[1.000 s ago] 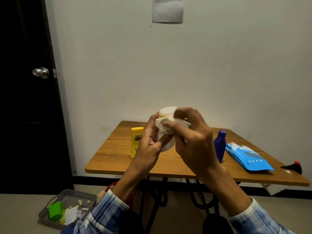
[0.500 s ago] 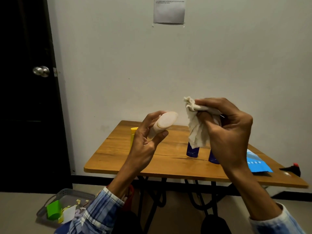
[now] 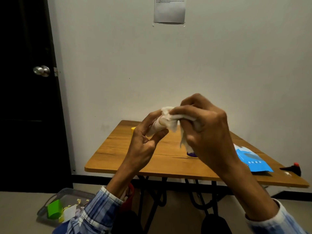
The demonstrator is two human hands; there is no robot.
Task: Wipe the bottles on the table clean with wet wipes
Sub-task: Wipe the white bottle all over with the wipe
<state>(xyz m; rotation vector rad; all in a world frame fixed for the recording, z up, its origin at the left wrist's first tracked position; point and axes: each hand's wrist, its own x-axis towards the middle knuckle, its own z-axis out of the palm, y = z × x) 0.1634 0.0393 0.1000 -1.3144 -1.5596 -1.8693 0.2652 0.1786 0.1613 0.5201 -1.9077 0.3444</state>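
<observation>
My left hand [image 3: 143,142] holds a small cream bottle [image 3: 154,128] up in the air above the wooden table [image 3: 128,157], tilted toward the right. My right hand [image 3: 204,127] grips a white wet wipe [image 3: 170,118] and presses it over the bottle's upper end, which the wipe hides. Only the top corner of a yellow bottle [image 3: 133,130] shows behind my left hand. The base of a dark blue bottle [image 3: 191,154] peeks out under my right hand.
A blue wet-wipe pack [image 3: 251,159] lies on the table's right side, with a small black object with a red tip [image 3: 293,168] beyond it. A grey basket [image 3: 67,196] with a green cup and scraps sits on the floor at the left, by a dark door [image 3: 25,98].
My right hand has brought the wipe leftward from beside the bottle back onto its top end. The left hand has kept hold of the bottle.
</observation>
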